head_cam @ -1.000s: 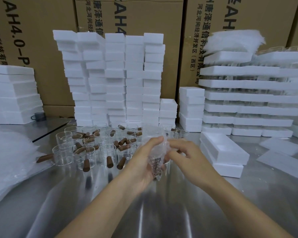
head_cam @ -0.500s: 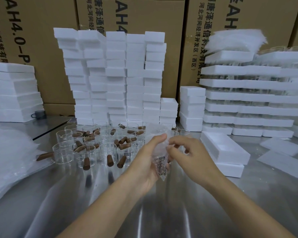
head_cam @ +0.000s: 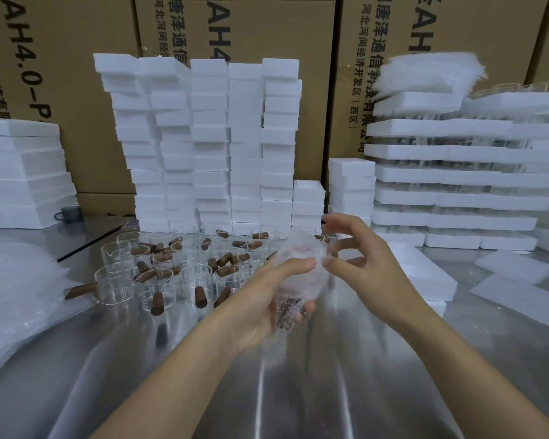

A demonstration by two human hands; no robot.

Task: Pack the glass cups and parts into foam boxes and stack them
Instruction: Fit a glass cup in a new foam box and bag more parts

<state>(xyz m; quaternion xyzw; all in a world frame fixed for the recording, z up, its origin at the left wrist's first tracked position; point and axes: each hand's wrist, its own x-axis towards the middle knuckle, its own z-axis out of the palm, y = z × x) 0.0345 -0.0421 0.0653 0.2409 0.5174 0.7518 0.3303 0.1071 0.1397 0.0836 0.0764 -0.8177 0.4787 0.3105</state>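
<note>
My left hand [head_cam: 267, 299] grips a small clear plastic bag [head_cam: 298, 274] with dark brown bits at its bottom, held above the steel table [head_cam: 298, 391]. My right hand [head_cam: 365, 261] pinches the bag's upper edge between thumb and finger, the other fingers spread. Behind the hands stand several clear glass cups [head_cam: 159, 280] with brown wooden handles [head_cam: 200, 296], some handles lying loose. An open white foam box [head_cam: 425, 274] sits just right of my right hand.
Tall stacks of white foam boxes [head_cam: 210, 144] rise behind the cups, with more stacks at left [head_cam: 23, 172] and right [head_cam: 457, 185]. Bubble-wrap bags [head_cam: 16, 293] lie at the left. Foam lids [head_cam: 517, 296] lie flat at the right. Cardboard cartons stand behind.
My right hand has lifted and spread its fingers while still pinching the bag's top. The left hand has turned slightly, keeping hold of the bag.
</note>
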